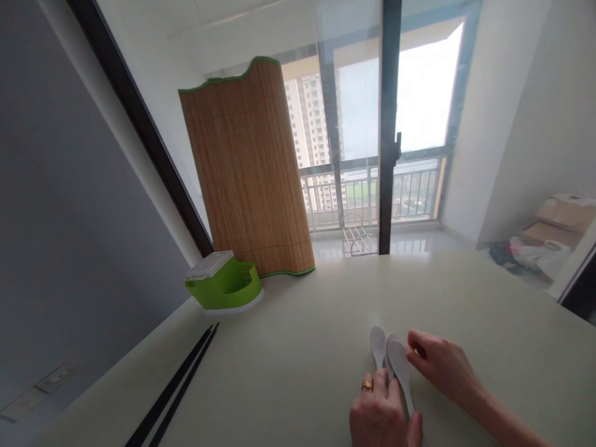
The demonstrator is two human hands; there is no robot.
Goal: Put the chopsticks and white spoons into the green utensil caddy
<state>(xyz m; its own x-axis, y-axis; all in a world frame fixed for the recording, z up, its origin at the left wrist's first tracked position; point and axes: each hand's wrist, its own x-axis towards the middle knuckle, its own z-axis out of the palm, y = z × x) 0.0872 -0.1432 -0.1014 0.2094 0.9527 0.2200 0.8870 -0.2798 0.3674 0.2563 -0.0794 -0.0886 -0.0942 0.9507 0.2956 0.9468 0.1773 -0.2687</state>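
Note:
Three white spoons lie close together at the lower right of the table: a left spoon (377, 340), a middle spoon (391, 341) partly covered, and a right spoon (399, 360) overlapping it. My left hand (379, 413), with a gold ring on one finger, is closed over their handles, hiding much of them. Curled beside the bowl of the right spoon is my right hand (437, 361). Its fingertips are at the bowl's edge and seem to touch it; nothing shows inside the curled fingers.
A pair of black chopsticks (182, 379) lies on the pale table (288, 372) at left. Behind them stands a green holder (226, 288) with a white lid. A rolled-edge bamboo mat (246, 174) leans upright against the glass door. Cardboard boxes (561, 217) sit beyond, right.

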